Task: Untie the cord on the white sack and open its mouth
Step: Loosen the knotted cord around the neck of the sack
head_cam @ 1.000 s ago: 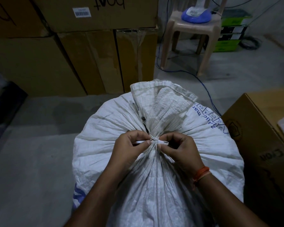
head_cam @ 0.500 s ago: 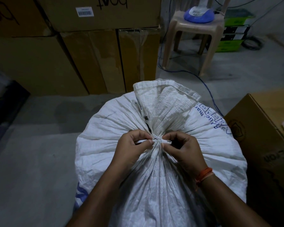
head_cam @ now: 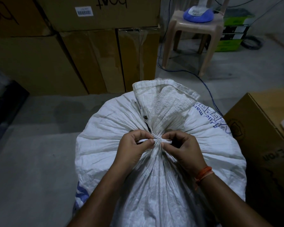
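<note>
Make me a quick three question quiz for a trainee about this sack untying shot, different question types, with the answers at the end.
1. True or false: the cord is already off the white sack and its mouth is open.
2. Multiple choice: where is the left hand working? A) at the sack's bottom corner B) at the tied neck, pinching a cord end C) on the cardboard box
3. Fill in: the right hand has an orange ____ at its wrist.

Key:
1. False; the cord is wrapped around the gathered neck, mouth bunched shut.
2. B
3. band
</note>
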A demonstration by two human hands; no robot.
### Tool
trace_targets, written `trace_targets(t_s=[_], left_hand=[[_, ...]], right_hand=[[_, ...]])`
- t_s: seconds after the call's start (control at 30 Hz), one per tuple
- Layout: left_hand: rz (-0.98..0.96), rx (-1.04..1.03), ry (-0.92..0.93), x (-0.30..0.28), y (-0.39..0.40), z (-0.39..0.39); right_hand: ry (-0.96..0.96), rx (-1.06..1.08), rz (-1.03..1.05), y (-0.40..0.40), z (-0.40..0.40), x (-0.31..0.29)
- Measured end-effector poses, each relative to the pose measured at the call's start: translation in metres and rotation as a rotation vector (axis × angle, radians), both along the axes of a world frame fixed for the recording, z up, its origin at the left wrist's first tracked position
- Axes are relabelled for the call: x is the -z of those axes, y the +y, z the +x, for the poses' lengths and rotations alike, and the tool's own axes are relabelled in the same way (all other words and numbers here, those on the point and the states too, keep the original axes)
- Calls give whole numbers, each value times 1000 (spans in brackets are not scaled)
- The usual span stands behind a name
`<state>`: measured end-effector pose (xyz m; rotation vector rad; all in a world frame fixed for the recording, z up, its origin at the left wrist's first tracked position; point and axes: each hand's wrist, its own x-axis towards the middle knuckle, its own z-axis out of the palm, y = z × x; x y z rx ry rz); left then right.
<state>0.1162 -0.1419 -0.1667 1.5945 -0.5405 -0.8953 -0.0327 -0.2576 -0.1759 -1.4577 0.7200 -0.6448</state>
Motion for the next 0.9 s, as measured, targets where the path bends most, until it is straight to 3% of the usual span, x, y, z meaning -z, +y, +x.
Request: trace_targets(t_s=[0.33,0.9], left_hand=[[34,48,-90,-3,3,7],[43,-22,-55,-8,3,6]], right_hand=[[4,-6,2,-2,2,2],[18,-5,23,-3,1,2]])
